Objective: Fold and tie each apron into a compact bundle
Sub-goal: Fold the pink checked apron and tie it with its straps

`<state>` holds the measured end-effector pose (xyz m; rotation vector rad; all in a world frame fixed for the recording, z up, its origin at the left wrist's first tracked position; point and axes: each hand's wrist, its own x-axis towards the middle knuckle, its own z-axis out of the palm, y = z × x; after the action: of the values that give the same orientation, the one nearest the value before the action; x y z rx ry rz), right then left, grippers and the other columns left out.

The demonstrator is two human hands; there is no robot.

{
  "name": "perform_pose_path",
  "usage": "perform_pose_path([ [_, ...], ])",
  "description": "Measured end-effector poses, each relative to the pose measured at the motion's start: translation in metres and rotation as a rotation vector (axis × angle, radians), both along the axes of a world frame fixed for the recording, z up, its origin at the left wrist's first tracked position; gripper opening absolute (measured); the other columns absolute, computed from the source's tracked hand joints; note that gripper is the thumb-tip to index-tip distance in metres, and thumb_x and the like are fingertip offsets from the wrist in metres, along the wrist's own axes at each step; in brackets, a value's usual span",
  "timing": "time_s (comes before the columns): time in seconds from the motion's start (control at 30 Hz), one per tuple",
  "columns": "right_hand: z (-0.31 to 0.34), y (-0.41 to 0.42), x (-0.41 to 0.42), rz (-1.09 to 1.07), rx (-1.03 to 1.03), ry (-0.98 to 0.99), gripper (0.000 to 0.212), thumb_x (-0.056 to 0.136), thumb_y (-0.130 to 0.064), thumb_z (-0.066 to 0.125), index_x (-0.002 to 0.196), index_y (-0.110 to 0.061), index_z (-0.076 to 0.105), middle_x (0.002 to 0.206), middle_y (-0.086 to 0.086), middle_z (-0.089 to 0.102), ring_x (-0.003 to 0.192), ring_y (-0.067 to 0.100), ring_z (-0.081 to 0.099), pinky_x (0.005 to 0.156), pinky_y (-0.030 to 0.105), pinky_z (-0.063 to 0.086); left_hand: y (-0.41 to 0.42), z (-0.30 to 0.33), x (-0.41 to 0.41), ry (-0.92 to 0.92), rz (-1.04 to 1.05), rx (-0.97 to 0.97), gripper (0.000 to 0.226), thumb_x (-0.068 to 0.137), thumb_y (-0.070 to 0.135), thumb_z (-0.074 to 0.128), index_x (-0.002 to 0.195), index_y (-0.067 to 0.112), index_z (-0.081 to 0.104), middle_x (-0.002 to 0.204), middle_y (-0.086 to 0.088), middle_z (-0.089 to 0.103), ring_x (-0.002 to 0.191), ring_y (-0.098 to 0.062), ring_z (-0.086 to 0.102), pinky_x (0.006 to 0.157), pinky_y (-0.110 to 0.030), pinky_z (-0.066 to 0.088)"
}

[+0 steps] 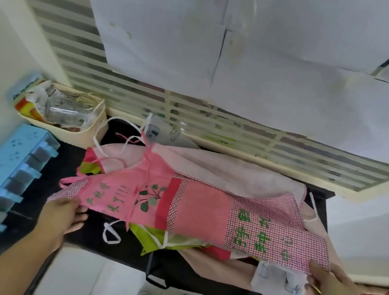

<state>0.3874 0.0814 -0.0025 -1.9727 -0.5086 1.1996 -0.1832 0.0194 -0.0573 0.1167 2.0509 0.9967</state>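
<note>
Both hands grip the pink checked cotton apron (178,204): left hand (65,213) pinching its bib end, right hand (329,288) its hem, stretching it flat for folding over the black counter (92,233).

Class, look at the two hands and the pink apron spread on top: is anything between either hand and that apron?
Nothing visible. The left hand grips one end of the pink apron and the right hand holds the other end; other cloths lie beneath it.
</note>
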Motion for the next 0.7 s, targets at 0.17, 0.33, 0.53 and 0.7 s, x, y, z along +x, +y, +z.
perform_pose_path([
  [0.17, 0.001, -0.022, 0.019, -0.096, 0.026, -0.124, 0.016, 0.092, 0.004, 0.069, 0.107, -0.002, 0.066, 0.076, 0.008, 0.068, 0.06, 0.016, 0.063, 0.066, 0.03, 0.055, -0.011, 0.007, 0.002, 0.238, -0.244, -0.081, 0.023, 0.103, 0.013, 0.054, 0.091, -0.004, 0.065, 0.078, -0.017, 0.071, 0.061, -0.026, 0.063, 0.057, -0.034, 0.052],
  [0.33, -0.002, -0.044, 0.046, 0.006, -0.134, -0.121, 0.008, 0.099, 0.0, 0.062, 0.101, -0.003, 0.069, 0.082, 0.014, 0.064, 0.067, 0.022, 0.065, 0.065, 0.03, 0.057, -0.03, -0.002, 0.002, 0.243, -0.32, -0.119, 0.023, 0.1, 0.009, 0.056, 0.086, -0.005, 0.065, 0.071, -0.017, 0.071, 0.056, -0.026, 0.062, 0.057, -0.037, 0.052],
  [0.53, -0.011, -0.071, 0.044, 0.068, -0.424, -0.292, 0.017, 0.096, 0.002, 0.066, 0.109, 0.013, 0.065, 0.079, 0.026, 0.064, 0.068, 0.033, 0.059, 0.1, 0.066, 0.051, -0.062, -0.018, 0.003, 0.407, -0.678, -0.483, 0.008, 0.093, 0.014, 0.06, 0.087, 0.009, 0.064, 0.067, -0.011, 0.071, 0.057, -0.025, 0.071, 0.061, -0.037, 0.06],
  [0.7, 0.028, -0.043, -0.007, 0.256, -0.445, -0.777, 0.047, 0.083, -0.007, 0.07, 0.126, 0.005, 0.053, 0.129, 0.035, 0.046, 0.109, 0.052, 0.057, 0.101, 0.057, 0.046, -0.028, 0.005, 0.039, 0.396, -0.925, -0.555, 0.029, 0.105, 0.033, 0.05, 0.092, 0.009, 0.059, 0.062, -0.001, 0.069, 0.046, -0.013, 0.064, 0.053, -0.023, 0.055],
])
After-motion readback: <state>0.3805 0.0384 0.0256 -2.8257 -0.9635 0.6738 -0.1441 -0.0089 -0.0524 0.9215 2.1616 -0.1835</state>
